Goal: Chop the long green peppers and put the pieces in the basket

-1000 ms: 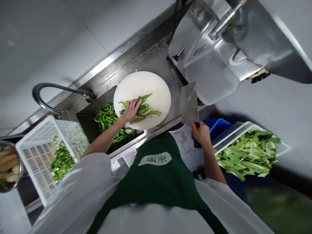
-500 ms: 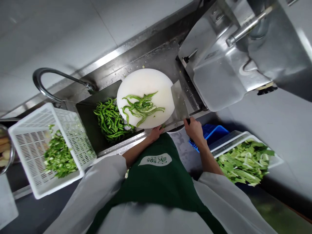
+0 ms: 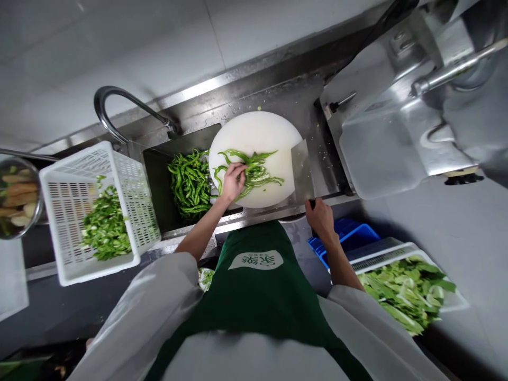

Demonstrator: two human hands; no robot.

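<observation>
A round white cutting board [image 3: 254, 127] lies across the sink's edge, bearing a small pile of green chili peppers [image 3: 257, 172], some split open. My left hand [image 3: 234, 182] is over the left side of this pile, its fingers drawn together on the peppers; how many they grip is hidden. Off the board's right edge, my right hand [image 3: 320, 216] is wrapped round the handle of a cleaver [image 3: 302, 168], its wide blade flat at the board's rim. More whole green chili peppers [image 3: 190, 185] fill the sink basin left of the board.
A white plastic basket [image 3: 63, 227] with chopped greens stands at left, beside a metal bowl [image 3: 37, 211]. The faucet [image 3: 130, 98] arches over the sink. A steel slicing machine [image 3: 381, 148] occupies the right. Below it are a blue crate [image 3: 369, 230] and a white crate of cut leaves [image 3: 460, 301].
My left hand has moved from the board's near edge up onto the pepper pile. My right hand still holds the cleaver beside the board. The view has shifted slightly.
</observation>
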